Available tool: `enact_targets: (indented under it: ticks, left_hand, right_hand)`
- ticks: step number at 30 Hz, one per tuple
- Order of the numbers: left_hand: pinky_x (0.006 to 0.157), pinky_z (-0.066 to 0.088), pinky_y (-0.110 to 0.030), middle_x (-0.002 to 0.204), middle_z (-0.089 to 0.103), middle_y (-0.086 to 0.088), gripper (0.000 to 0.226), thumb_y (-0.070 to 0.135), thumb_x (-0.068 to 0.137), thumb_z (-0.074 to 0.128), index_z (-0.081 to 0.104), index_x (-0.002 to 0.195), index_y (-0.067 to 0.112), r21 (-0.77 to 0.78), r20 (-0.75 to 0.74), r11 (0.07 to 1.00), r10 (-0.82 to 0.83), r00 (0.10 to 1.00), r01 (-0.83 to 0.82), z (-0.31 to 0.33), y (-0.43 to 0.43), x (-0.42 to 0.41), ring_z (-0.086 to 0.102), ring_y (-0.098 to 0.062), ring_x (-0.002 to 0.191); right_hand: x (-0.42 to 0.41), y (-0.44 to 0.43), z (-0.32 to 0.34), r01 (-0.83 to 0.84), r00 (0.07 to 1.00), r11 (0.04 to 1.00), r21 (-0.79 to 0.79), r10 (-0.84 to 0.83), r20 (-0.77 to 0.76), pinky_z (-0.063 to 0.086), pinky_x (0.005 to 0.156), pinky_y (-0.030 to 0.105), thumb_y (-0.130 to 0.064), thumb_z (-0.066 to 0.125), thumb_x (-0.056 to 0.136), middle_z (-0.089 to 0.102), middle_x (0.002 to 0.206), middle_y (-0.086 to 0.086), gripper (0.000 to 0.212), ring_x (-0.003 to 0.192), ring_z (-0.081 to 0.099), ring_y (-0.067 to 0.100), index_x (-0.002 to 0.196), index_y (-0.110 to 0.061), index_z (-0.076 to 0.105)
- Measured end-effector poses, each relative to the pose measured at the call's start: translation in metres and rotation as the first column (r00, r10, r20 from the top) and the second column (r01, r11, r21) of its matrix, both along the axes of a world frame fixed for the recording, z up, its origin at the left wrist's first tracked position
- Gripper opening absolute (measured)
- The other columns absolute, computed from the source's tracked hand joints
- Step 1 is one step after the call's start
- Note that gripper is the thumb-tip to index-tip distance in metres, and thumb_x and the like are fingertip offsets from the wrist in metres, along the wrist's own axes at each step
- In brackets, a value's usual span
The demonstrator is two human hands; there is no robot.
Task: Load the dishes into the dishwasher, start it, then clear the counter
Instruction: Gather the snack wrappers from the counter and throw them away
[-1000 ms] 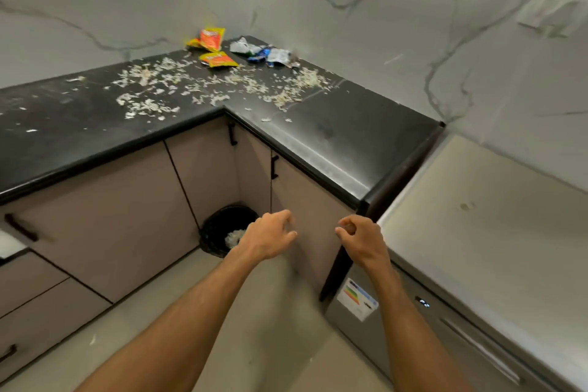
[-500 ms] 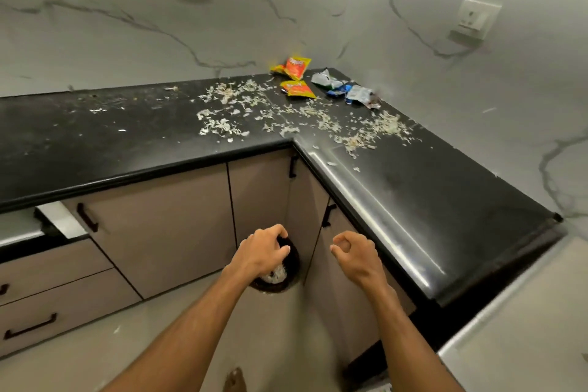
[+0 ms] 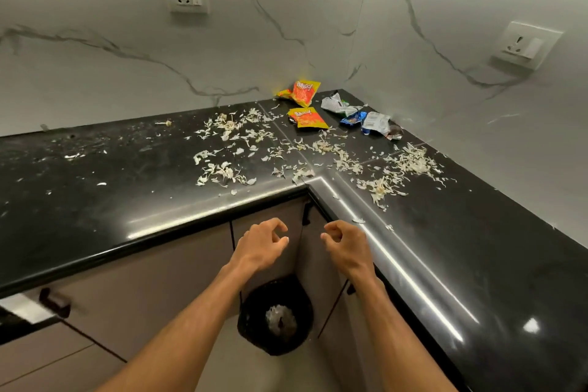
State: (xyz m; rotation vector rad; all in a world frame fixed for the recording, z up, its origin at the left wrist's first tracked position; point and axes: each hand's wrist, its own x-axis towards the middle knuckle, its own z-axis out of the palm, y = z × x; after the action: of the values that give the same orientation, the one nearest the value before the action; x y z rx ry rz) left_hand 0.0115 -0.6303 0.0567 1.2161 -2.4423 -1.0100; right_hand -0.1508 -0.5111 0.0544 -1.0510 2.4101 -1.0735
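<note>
1. the black polished stone l-shaped desk (image 3: 95, 200) is the biggest thing before us. we judge it hard and slick, so loose bits should slide along it easily toward the rounded front edge.
2. the round black waste bin (image 3: 254, 312) stands on the floor in the inner corner, below the desk edge, with pale scraps already inside. it looks well placed to catch what gets swept off.
3. the scattered pale papery peelings (image 3: 222, 173) lie thickest around the desk's corner joint and along the right wing. we judge them featherlight and brittle, poor for pinching; better gathered by a cupped palm.
4. two orange and yellow crumpled snack packets (image 3: 307, 118) lie by the back wall, beside several silver and blue torn wrappers (image 3: 375, 122). they are thin, crinkly and light, and can be pinched anywhere.
5. our left hand (image 3: 259, 247) and right hand (image 3: 348, 247) hover in front of the beige cabinet doors (image 3: 159, 277), below the desk edge, apart from each other. both are loosely curled, half open, holding nothing.
6. nothing blocks the reach; the packets lie furthest away, across the peelings.
</note>
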Motion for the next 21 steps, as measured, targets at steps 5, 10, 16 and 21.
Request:
enact_targets:
  ticks: [5, 10, 16, 21]
  left_hand:
    - [0.083, 0.054, -0.036, 0.079, 0.065, 0.014, 0.018, 0.034, 0.087, 0.062, 0.063, 0.104, 0.032, -0.004, -0.046, 1.0, 0.013, 0.999, -0.013, 0.003, -0.058, -0.035, 0.064, -0.01, 0.079]
    - [0.081, 0.055, -0.036, 0.082, 0.066, 0.012, 0.017, 0.032, 0.087, 0.063, 0.063, 0.104, 0.03, -0.005, -0.074, 1.0, 0.012, 0.997, -0.013, -0.003, -0.113, -0.079, 0.064, -0.008, 0.079]
    - [0.077, 0.057, -0.035, 0.086, 0.069, 0.005, 0.011, 0.03, 0.086, 0.064, 0.063, 0.097, 0.03, 0.045, -0.112, 0.994, 0.106, 0.988, -0.101, -0.004, -0.18, -0.137, 0.065, -0.011, 0.077]
    - [0.07, 0.06, -0.042, 0.077, 0.069, 0.0, 0.004, 0.026, 0.084, 0.063, 0.062, 0.086, 0.03, 0.172, -0.166, 0.961, 0.245, 0.955, -0.217, -0.003, -0.223, -0.184, 0.067, -0.017, 0.07]
  right_hand:
    - [-0.025, -0.059, 0.001, -0.008, 1.0, 1.0, -0.025, 0.008, 0.018, 0.057, 0.08, 0.037, -0.029, 0.068, 0.085, 0.07, 0.082, -0.01, 0.017, 0.08, 0.068, 0.011, 0.102, -0.025, 0.07]
    - [-0.07, -0.123, -0.002, -0.026, 1.0, 0.998, -0.055, 0.027, 0.012, 0.058, 0.083, 0.039, -0.028, 0.068, 0.086, 0.072, 0.094, -0.007, 0.021, 0.086, 0.068, 0.011, 0.105, -0.022, 0.07]
    - [-0.128, -0.197, -0.003, -0.093, 0.996, 0.994, -0.059, 0.094, 0.006, 0.058, 0.083, 0.038, -0.027, 0.068, 0.088, 0.071, 0.094, -0.006, 0.018, 0.086, 0.066, 0.009, 0.105, -0.02, 0.069]
    - [-0.17, -0.245, -0.002, -0.114, 0.993, 0.993, -0.044, 0.115, 0.017, 0.057, 0.079, 0.034, -0.016, 0.066, 0.087, 0.067, 0.082, -0.007, 0.012, 0.076, 0.063, 0.008, 0.098, -0.013, 0.07]
